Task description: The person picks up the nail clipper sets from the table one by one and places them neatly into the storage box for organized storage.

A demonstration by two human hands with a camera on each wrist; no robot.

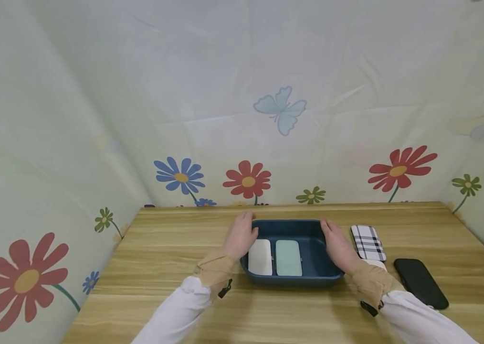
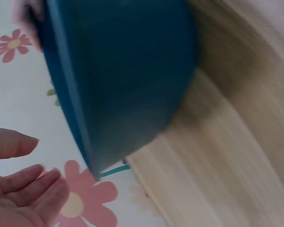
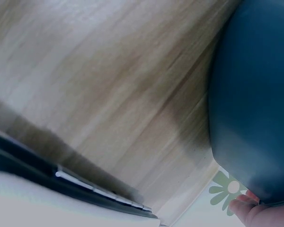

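Your left hand (image 1: 240, 235) is hovering, fingers extended, just beside the dark-blue rounded rectangular basin (image 1: 317, 253), your right hand (image 1: 340, 246) is gripping its right rim, and between them over the wood-grain bench (image 1: 160, 248) it is carrying a white rounded case (image 1: 260, 258) left of a mint-green rounded case (image 1: 288, 258).

The tray (image 1: 316, 253) looks like smooth, softly shiny plastic; the white case (image 1: 260, 257) at its 9 o'clock, smooth and matt; the black case (image 1: 421, 283) between 3 and 4 o'clock, matt. The tabletop (image 1: 160, 267) shows wood grain; the 12 o'clock backdrop (image 1: 207, 71) is creased sheeting.
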